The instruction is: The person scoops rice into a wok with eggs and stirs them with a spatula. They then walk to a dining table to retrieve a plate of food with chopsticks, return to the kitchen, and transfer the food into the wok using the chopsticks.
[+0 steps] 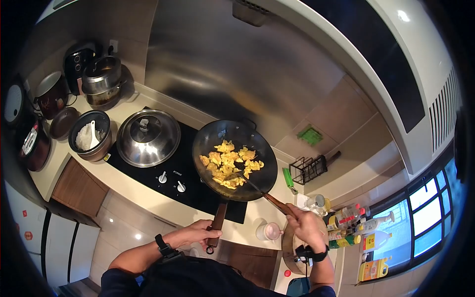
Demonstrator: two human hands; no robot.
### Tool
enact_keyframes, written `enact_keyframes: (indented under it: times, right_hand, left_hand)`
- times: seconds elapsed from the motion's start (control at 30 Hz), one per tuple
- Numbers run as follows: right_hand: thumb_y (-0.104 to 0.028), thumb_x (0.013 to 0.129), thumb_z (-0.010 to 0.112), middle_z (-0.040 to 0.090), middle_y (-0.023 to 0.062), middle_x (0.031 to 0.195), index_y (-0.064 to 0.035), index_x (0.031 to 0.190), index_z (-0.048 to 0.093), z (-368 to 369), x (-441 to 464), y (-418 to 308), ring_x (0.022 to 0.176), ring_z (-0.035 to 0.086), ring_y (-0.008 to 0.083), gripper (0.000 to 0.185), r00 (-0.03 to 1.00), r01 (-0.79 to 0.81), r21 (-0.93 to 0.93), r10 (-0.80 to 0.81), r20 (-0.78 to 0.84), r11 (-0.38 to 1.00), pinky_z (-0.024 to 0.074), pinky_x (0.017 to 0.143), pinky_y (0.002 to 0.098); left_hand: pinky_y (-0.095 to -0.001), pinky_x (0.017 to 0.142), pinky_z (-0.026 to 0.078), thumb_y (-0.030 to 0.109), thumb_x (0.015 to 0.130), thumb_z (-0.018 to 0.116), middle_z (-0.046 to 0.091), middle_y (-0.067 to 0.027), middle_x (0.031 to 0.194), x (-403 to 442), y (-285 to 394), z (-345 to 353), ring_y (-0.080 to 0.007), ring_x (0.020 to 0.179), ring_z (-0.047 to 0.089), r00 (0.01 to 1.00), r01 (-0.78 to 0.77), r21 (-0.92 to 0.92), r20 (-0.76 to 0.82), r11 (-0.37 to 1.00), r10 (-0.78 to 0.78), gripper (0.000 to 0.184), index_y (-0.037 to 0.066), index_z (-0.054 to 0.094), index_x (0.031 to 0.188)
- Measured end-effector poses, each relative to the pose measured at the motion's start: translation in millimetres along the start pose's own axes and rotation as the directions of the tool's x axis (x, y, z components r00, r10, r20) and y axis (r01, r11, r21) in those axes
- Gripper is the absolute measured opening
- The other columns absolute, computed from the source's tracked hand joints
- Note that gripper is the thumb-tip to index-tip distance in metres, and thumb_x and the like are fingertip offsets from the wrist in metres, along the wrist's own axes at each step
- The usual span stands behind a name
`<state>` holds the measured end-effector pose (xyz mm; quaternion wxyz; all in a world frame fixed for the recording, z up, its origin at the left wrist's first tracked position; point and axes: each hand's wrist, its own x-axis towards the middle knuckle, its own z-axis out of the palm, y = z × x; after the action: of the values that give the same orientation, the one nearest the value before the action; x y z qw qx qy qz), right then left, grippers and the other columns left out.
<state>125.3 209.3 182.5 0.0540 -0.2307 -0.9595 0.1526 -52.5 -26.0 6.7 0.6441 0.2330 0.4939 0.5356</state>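
A dark wok (205, 173) stands on the right side of the black stove, tilted slightly, with pieces of yellow scrambled egg (228, 161) spread inside. My left hand (200, 232) is closed around the wok's brown wooden handle (219, 218). In my right hand (308, 226) is the wooden handle of a spatula (277, 203), its thin metal shaft reaching into the wok. The spatula's blade is partly hidden among the egg.
A domed steel lid (148, 138) covers the left burner. Left of it sits a pot of white rice (85, 137) with a white paddle. A pink-lidded jar (270, 231), a round wooden board (292, 247) and several bottles (346, 227) stand on the right. A range hood (396, 74) hangs above.
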Motion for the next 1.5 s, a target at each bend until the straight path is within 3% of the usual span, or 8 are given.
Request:
enact_keyframes:
  times: [0.1,0.47,0.7,0.8,1.13,1.33,1.47,1.5]
  right_hand:
    - [-0.013,0.083,0.057,0.060,0.0231,0.066,-0.0063,0.117,0.054,49,19,20,0.064,0.061,0.0410,0.035,0.993,0.070,-0.122,-0.080,-0.087,0.990,0.0482,0.058,0.0489]
    - [-0.013,0.082,0.060,0.061,0.0242,0.071,-0.0047,0.118,0.058,57,28,40,0.062,0.063,0.0381,0.037,0.988,0.117,0.020,-0.114,-0.099,0.993,0.0495,0.057,0.0441]
    - [-0.011,0.083,0.059,0.058,0.0258,0.065,-0.0021,0.118,0.059,40,31,48,0.059,0.062,0.0374,0.037,0.954,-0.035,0.144,0.076,-0.289,0.989,0.0484,0.053,0.0402]
    - [-0.012,0.083,0.057,0.057,0.0257,0.064,-0.0025,0.118,0.058,77,39,63,0.059,0.061,0.0394,0.036,0.931,0.085,0.071,-0.054,-0.360,0.994,0.0477,0.052,0.0433]
    - [-0.010,0.082,0.059,0.057,0.0204,0.062,-0.0062,0.135,0.045,140,6,76,0.053,0.059,0.0340,0.055,0.968,0.000,0.168,0.043,-0.248,0.986,0.0463,0.052,0.0410]
    - [-0.006,0.086,0.055,0.044,-0.0004,0.066,0.0006,0.137,0.040,157,-10,98,0.058,0.041,0.0083,0.053,0.962,-0.048,0.602,0.199,-0.187,0.797,0.0346,0.051,0.0248]
    - [-0.034,0.095,0.042,0.054,0.0057,0.078,0.0060,0.115,0.055,195,-35,191,0.061,0.047,0.0106,0.046,0.796,-0.223,0.695,0.539,-0.275,0.683,0.0386,0.048,0.0265]
    - [-0.025,0.093,0.048,0.043,0.0026,0.074,-0.0009,0.108,0.057,205,-42,176,0.059,0.043,0.0138,0.030,0.667,0.006,0.855,0.635,-0.390,0.518,0.0401,0.054,0.0306]
  left_hand:
    - [-0.0242,0.054,0.050,0.031,0.092,0.061,0.057,-0.0039,0.082,3,-6,-2,-0.0104,0.067,0.058,1.000,0.001,0.030,-0.024,1.000,0.000,0.033,0.001,0.053,0.105]
    - [-0.0258,0.052,0.051,0.033,0.091,0.061,0.055,-0.0028,0.079,3,-11,0,-0.0105,0.065,0.057,0.998,-0.029,-0.004,-0.050,1.000,0.029,0.033,0.002,0.054,0.102]
    - [-0.0251,0.052,0.050,0.032,0.091,0.061,0.054,-0.0028,0.079,4,-12,2,-0.0099,0.063,0.056,0.997,-0.037,-0.038,-0.064,0.999,0.035,0.034,0.001,0.053,0.103]
    - [-0.0248,0.052,0.050,0.032,0.091,0.061,0.055,-0.0032,0.079,4,-11,3,-0.0100,0.064,0.057,0.997,-0.039,-0.025,-0.067,0.999,0.038,0.034,0.000,0.053,0.103]
    - [-0.0250,0.050,0.052,0.049,0.095,0.048,0.060,-0.0064,0.087,-22,-10,-4,-0.0156,0.067,0.066,0.989,-0.064,0.036,-0.130,0.997,0.068,0.052,0.002,0.049,0.115]
    - [-0.0293,0.050,0.053,0.034,0.095,0.051,0.061,-0.0100,0.086,-112,-21,-86,-0.0222,0.068,0.067,0.739,-0.259,-0.142,-0.666,0.955,0.101,0.042,0.002,0.047,0.122]
    - [-0.0318,0.049,0.055,0.030,0.095,0.051,0.058,-0.0102,0.087,-186,-31,-146,-0.0232,0.066,0.067,0.513,-0.352,-0.134,-0.855,0.926,0.071,0.040,0.001,0.046,0.123]
    - [-0.0325,0.050,0.055,0.030,0.095,0.050,0.057,-0.0096,0.088,-203,-31,-163,-0.0232,0.067,0.066,0.434,-0.391,-0.128,-0.899,0.911,0.060,0.041,0.001,0.044,0.123]
